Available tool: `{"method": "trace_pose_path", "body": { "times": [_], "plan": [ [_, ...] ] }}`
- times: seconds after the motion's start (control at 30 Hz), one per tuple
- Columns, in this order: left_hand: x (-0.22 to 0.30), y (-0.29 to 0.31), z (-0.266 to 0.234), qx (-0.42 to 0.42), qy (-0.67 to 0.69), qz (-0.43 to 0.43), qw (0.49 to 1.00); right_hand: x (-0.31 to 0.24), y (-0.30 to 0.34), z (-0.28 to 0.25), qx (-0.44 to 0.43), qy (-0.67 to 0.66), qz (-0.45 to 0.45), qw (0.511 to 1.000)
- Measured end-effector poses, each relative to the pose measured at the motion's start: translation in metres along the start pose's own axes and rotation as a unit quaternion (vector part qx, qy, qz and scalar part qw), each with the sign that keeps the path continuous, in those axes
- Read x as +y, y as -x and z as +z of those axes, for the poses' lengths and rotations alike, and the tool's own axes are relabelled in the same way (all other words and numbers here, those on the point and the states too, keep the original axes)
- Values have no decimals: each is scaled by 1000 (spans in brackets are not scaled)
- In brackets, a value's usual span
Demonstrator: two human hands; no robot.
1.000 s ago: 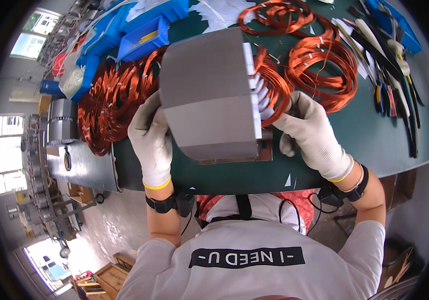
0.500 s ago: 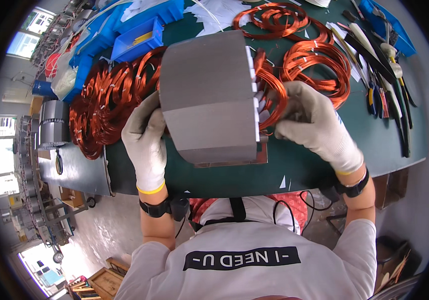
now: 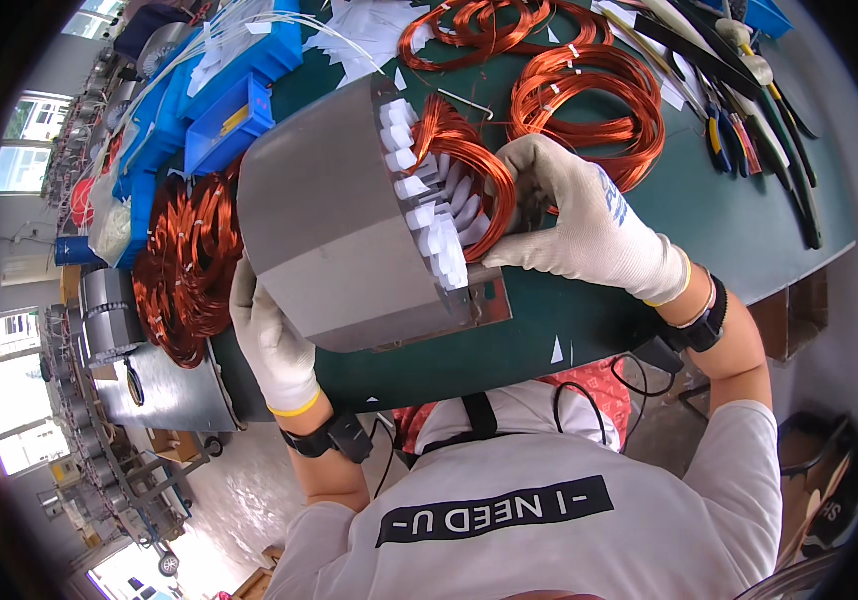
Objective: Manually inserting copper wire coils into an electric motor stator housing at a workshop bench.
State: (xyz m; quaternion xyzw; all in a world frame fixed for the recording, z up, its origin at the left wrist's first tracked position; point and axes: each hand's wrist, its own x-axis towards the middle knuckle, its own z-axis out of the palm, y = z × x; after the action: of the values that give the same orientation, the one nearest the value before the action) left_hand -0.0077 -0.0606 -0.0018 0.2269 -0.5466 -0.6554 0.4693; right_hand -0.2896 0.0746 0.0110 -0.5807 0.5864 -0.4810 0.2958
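A grey steel stator core (image 3: 334, 215) stands on the green table, its right end showing a ring of white slot liners (image 3: 427, 210). From that end a copper wire coil (image 3: 484, 175) loops out. My right hand (image 3: 574, 215), in a white glove, closes on the outer bend of this coil with thumb and fingers. At the core's left end is my gloved left hand (image 3: 277, 345). Its thumb lies along the edge of the core, and its other fingers are mostly hidden behind it. Whether the left hand grips anything does not show.
Copper coils (image 3: 184, 270) are heaped left of the core; further coils (image 3: 599, 110) lie behind my right hand. Blue bins (image 3: 232, 125) stand at the back left, white paper pieces (image 3: 364, 40) at the back. Pliers (image 3: 717, 140) and other hand tools lie at the right.
The view has shifted and turned, so the core's right end with its white liners shows more. My right hand now holds the coil's outer bend more plainly; my left hand stays at the left end.
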Motion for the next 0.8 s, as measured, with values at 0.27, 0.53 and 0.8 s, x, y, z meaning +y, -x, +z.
{"method": "trace_pose_path", "body": {
  "times": [0.27,0.53,0.8],
  "plan": [
    [-7,2,-17,-4,-45,-4,999,-6,3,10,58,9,-57,997],
    [4,-4,3,44,-91,-3,995,-34,5,4,77,156,-47,984],
    [7,-4,3,10,-130,-13,991,-182,59,32,-109,613,3,783]
  ]
}}
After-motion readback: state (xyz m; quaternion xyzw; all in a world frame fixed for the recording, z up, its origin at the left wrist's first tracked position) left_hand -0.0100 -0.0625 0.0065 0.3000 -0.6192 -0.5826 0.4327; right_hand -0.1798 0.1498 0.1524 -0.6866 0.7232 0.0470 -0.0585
